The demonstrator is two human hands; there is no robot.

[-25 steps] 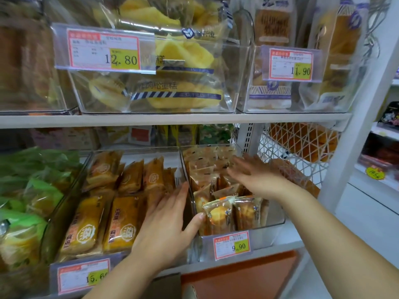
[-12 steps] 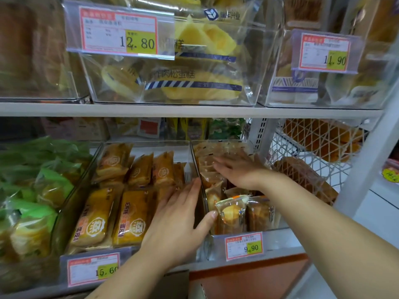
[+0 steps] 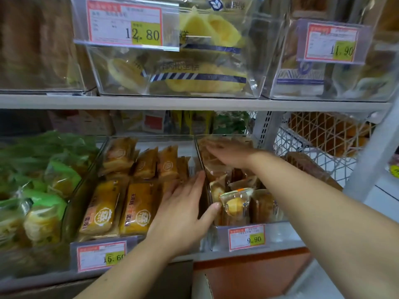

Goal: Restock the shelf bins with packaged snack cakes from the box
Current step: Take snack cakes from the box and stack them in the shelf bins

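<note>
— Left hand (image 3: 183, 214)?
— Flat on the orange packs (image 3: 138, 208), fingers straight, thumb at the clear bin's (image 3: 280, 231) left wall; grip released.
— Right hand (image 3: 228, 154)?
— Palm down (slightly blurred) on the snack cakes (image 3: 236, 205) at that bin's far end, fingers extended, holding nothing.

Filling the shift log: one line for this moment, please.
left hand: open, astride bin wall | right hand: open, on rear snack cakes

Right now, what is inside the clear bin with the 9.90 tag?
Small wrapped cakes stand in rows in the bin. The right hand lies flat over the back ones and hides them; the floor cannot be seen.
</note>
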